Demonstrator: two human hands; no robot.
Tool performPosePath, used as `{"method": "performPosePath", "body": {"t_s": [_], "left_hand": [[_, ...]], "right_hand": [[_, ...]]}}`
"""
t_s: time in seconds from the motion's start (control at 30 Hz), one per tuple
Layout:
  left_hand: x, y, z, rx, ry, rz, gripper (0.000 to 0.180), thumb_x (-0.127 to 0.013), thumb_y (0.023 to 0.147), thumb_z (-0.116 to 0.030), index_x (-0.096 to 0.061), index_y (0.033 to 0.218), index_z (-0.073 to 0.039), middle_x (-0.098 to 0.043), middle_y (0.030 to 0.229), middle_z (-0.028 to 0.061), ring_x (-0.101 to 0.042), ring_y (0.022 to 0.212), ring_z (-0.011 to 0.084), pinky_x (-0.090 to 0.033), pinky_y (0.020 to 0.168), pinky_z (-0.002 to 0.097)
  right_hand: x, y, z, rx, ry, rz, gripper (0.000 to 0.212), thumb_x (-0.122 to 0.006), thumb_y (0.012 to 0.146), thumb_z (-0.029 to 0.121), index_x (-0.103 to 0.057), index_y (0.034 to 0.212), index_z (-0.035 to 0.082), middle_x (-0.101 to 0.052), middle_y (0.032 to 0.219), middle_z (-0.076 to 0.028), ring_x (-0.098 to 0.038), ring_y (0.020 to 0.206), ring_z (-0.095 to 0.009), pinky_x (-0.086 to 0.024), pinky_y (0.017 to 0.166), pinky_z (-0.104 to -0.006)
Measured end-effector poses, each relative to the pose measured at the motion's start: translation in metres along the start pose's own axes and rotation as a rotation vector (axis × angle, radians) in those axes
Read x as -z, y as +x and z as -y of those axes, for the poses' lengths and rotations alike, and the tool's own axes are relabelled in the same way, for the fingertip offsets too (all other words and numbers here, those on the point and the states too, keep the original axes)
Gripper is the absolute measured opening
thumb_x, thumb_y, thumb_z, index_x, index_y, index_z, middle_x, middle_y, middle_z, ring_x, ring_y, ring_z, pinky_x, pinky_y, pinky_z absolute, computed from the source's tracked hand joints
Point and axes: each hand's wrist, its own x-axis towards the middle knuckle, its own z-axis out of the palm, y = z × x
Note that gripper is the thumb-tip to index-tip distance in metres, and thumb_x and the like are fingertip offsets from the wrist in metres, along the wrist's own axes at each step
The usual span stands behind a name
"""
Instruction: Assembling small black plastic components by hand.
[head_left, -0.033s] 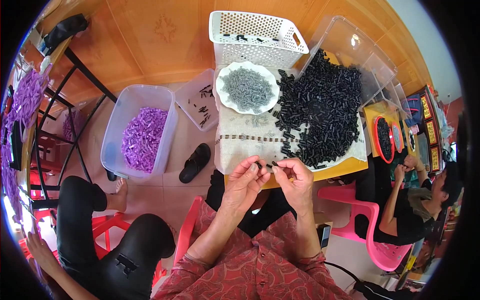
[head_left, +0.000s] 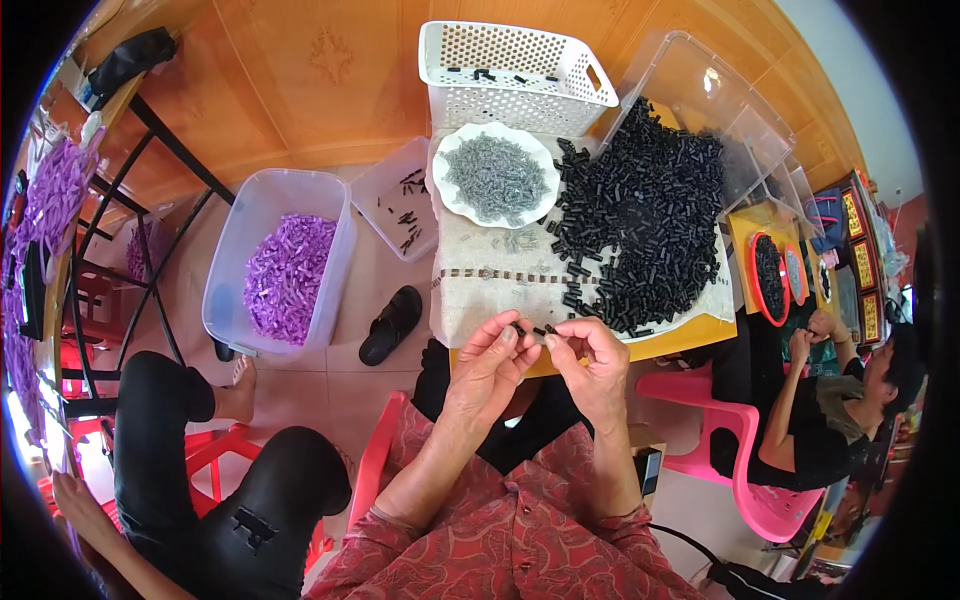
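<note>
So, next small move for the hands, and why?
Probably ease the right hand slightly toward the left hand, lining up what they hold. The left pinches a small black piece, the right a small dark piece, and the fingertips sit close together at the near edge of the table. Whether the pieces touch is too small to tell.

Small black pieces (head_left: 540, 331) — between the fingers (head_left: 592, 336)

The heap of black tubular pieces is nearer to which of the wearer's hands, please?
Right: the right hand is just below the heap of black pieces; the left hand is farther off, to its lower left.
</note>
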Motion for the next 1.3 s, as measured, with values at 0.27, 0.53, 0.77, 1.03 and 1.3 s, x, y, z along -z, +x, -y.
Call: {"method": "performPosePath", "body": {"t_s": [0.27,0.53,0.77,1.03,1.3], "left_hand": [[0.002,0.000,0.005,0.002,-0.014,-0.015,0.025,-0.059,0.094,-0.010,-0.061,0.119,-0.007,-0.065,0.110,0.0076,-0.061,0.096,0.0165,-0.049,0.091,0.0338],[-0.001,-0.001,0.006,0.016,-0.019,-0.016,0.024,-0.059,0.094,-0.010,-0.061,0.118,-0.007,-0.065,0.109,0.0078,-0.061,0.094,0.0171,-0.050,0.085,0.0330],[0.000,-0.001,0.008,0.005,-0.004,-0.003,0.024,-0.058,0.095,-0.008,-0.061,0.118,-0.006,-0.065,0.109,0.0080,-0.061,0.093,0.0163,-0.051,0.081,0.0315],[0.003,-0.001,0.010,-0.036,0.046,0.055,0.024,-0.056,0.096,-0.006,-0.060,0.119,-0.005,-0.066,0.110,0.0093,-0.063,0.091,0.0162,-0.053,0.078,0.0313],[0.005,-0.001,0.010,-0.104,0.154,0.068,0.024,-0.055,0.096,-0.004,-0.061,0.119,-0.003,-0.066,0.110,0.0104,-0.062,0.095,0.0161,-0.052,0.085,0.0310]], "right_hand": [[-0.012,-0.011,0.016,-0.033,0.087,0.017,0.012,-0.073,0.077,-0.002,-0.064,0.085,0.000,-0.063,0.075,-0.004,-0.058,0.061,-0.005,-0.046,0.050,-0.0200],[-0.019,-0.013,0.013,-0.125,0.132,-0.025,0.010,-0.071,0.076,-0.004,-0.063,0.081,-0.001,-0.063,0.073,-0.004,-0.058,0.060,-0.005,-0.046,0.051,-0.0200],[-0.019,-0.012,0.012,-0.165,0.107,-0.031,0.009,-0.071,0.075,-0.004,-0.062,0.077,-0.001,-0.063,0.071,-0.004,-0.059,0.059,-0.005,-0.046,0.051,-0.0210],[-0.019,-0.011,0.016,-0.213,0.171,-0.020,0.008,-0.069,0.077,-0.006,-0.061,0.076,-0.003,-0.063,0.071,-0.004,-0.059,0.057,-0.006,-0.045,0.047,-0.0206],[-0.017,-0.010,0.019,-0.192,0.197,0.015,0.004,-0.067,0.081,-0.003,-0.063,0.081,-0.002,-0.063,0.065,-0.004,-0.058,0.051,-0.007,-0.049,0.044,-0.0204]]}}
